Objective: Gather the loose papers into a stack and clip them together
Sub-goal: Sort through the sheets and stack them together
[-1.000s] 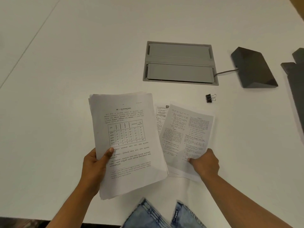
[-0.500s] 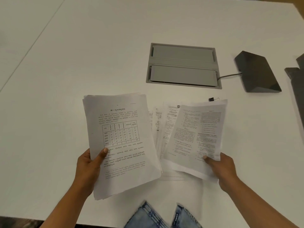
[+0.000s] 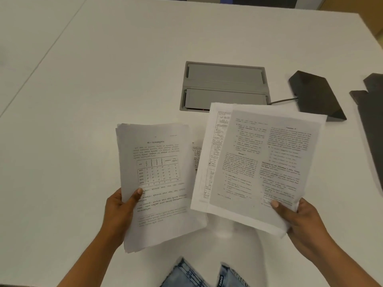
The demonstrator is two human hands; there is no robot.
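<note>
My left hand (image 3: 119, 212) grips a thick stack of printed papers (image 3: 159, 183) by its lower left edge, thumb on the top sheet with a table printed on it. To the right, my right hand (image 3: 298, 218) holds a thinner bundle of printed sheets (image 3: 257, 162) by its lower right corner, lifted off the white table (image 3: 93, 79). One more printed sheet (image 3: 196, 156) shows in the gap between the two bundles. The binder clip is hidden behind the raised right bundle.
A grey cable box lid (image 3: 224, 88) is set into the table behind the papers. A dark wedge-shaped device (image 3: 317, 95) with a cable sits at the right, and dark flat pieces (image 3: 373, 112) lie at the far right edge. Denim-clad knees (image 3: 205, 274) show below the table's front edge.
My right hand has lifted its bundle of sheets off the table and up to the right, which now covers the binder clip. The left hand's stack stayed roughly in place.
</note>
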